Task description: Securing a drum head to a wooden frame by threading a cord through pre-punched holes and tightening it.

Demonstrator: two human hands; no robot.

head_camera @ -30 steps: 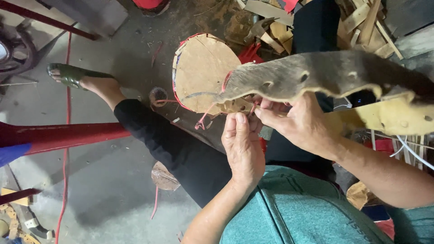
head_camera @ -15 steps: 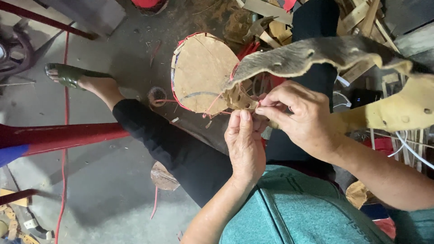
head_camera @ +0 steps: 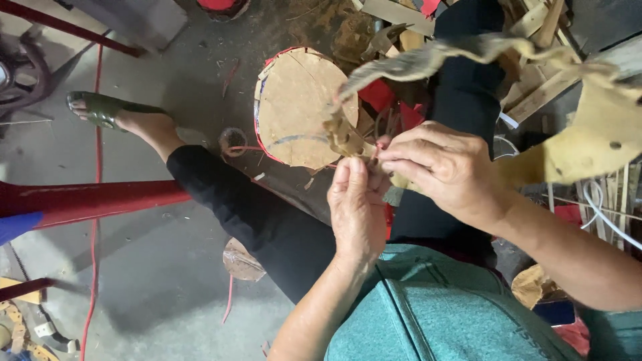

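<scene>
My left hand [head_camera: 356, 208] and my right hand [head_camera: 445, 164] meet over my lap, both pinching the lower end of a long, stiff, tan dried strip [head_camera: 461, 53] that curves up and to the right. The fingers of both hands close on its frayed end near a thin red strand [head_camera: 381, 142]. Behind the hands a round drum-like container [head_camera: 294, 107] with a tan cardboard-coloured face and red rim lies on the floor. I sit with black trousers and a teal top; my leg stretches left to a foot in a green sandal [head_camera: 100, 110].
A red metal bar [head_camera: 87, 200] crosses the grey concrete floor on the left, with a thin red cord [head_camera: 97, 254] beside it. Wooden offcuts and scraps [head_camera: 535, 40] pile up at the top right. A small round disc [head_camera: 242, 261] lies under my leg.
The dried strip has swung upward and to the right, its broad part lifting away from the drum. Both hands stayed together, working its lower end.
</scene>
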